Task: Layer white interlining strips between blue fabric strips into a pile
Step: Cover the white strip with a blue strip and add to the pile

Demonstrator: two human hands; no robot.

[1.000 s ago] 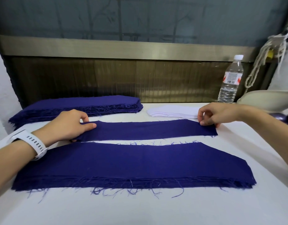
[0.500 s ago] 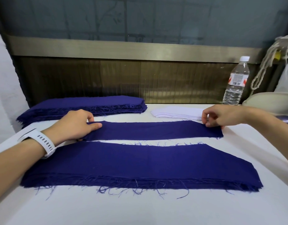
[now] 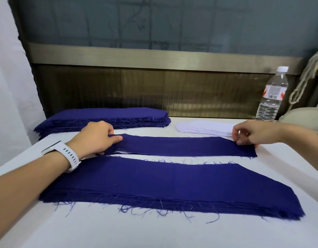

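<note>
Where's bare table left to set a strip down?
Widest bare patch: white table along the near edge, before the wide blue fabric pile; also right of that pile. Crowded behind: left hand and right hand on the narrow blue strip, then stacked blue strips, white interlining stack, clear plastic bottle.

A clear water bottle (image 3: 272,97) with a white cap is stood upright at the far right of the white counter (image 3: 154,233). Beside it a pale rounded object (image 3: 301,116) is cut off by the frame, with a cream rope (image 3: 305,81) hung above. Behind, a brown panel (image 3: 118,90) is topped by a metal ledge (image 3: 154,57).
</note>
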